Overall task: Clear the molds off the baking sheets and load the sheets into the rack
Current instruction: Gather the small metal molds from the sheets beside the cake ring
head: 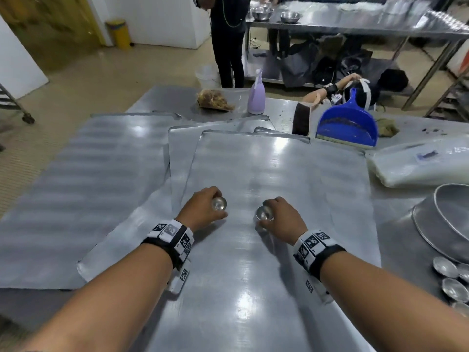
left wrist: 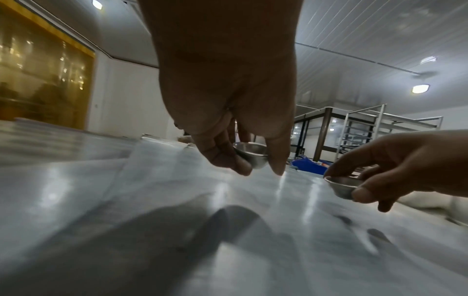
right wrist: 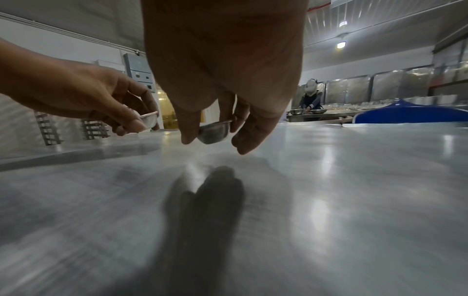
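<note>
Steel worktables fill the kitchen, and the nearest one carries several overlapping baking sheets (head: pixel 266 174). Over the top sheet the left hand (head: pixel 200 209) pinches a small round metal mold (head: pixel 219 204), lifted just clear of the sheet. Near it the right hand (head: pixel 284 217) grips a second mold (head: pixel 264 214). More empty molds (head: pixel 449 275) sit beside a large pan (head: pixel 446 224) at right, behind which lies a blue dustpan (head: pixel 347 125).

Left hand (head: pixel 203 208) pinching grip, right hand (head: pixel 284 214) likewise, forearms extended
</note>
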{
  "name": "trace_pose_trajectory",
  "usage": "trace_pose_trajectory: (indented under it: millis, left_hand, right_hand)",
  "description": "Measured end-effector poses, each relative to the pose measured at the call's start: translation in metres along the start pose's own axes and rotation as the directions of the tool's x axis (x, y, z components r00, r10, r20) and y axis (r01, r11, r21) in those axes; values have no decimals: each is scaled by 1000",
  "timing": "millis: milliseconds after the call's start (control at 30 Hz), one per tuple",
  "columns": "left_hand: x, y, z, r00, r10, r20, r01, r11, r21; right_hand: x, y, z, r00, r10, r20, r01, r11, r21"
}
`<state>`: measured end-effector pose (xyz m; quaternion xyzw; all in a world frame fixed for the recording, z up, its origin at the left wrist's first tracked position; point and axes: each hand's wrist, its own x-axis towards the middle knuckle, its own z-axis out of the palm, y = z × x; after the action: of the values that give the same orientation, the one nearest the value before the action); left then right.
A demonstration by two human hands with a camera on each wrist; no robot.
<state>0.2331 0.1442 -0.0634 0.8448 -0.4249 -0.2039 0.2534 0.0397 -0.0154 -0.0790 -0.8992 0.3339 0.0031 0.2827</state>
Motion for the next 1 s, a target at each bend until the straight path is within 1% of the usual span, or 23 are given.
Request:
trace_pose_trajectory:
  millis: [133, 233, 333, 367, 467, 600, 733, 833, 900, 1000]
  left_hand:
    - [-4, 41, 38, 990, 122, 64, -123, 992, 9]
    - [-6, 86, 70, 966, 225, 130, -228, 973, 14]
    - [-17, 142, 108, 931, 313, 187, -322, 947, 17]
    - [-19, 154, 116, 923, 331, 197, -342, 940, 22]
    - [-41, 208, 156, 893, 384, 237, -404, 914, 44]
    - [-78, 274, 217, 869, 398, 294, -430, 901, 51]
    - [-119, 324, 273, 848, 404, 343, -453, 889, 73]
    - [-146, 348, 302, 850, 383, 361, -442, 892, 95]
    - [-159, 358, 316, 851, 371, 372, -434, 895, 100]
    - [-174, 364, 330, 852, 355, 385, -431, 893, 129]
  right_hand:
    - [-39, 33, -20, 999, 46, -16, -45, 998, 34]
    - [-75, 70, -44, 993, 98, -58, -96, 995, 35]
    - [-121, 119, -70, 984, 159, -84, -157, 987, 19]
    - [-129, 128, -75, 981, 170, -91, -169, 986, 13]
    - [-172, 175, -95, 972, 209, -105, -208, 978, 14]
    - [-237, 238, -111, 968, 215, -125, -210, 976, 50]
    - [-300, 291, -122, 970, 202, -139, -193, 979, 70]
    - [-339, 318, -126, 974, 206, -93, -200, 977, 70]
    - [-358, 334, -124, 976, 202, -80, -199, 979, 43]
    - [-378, 346, -117, 979, 193, -66, -189, 980, 57]
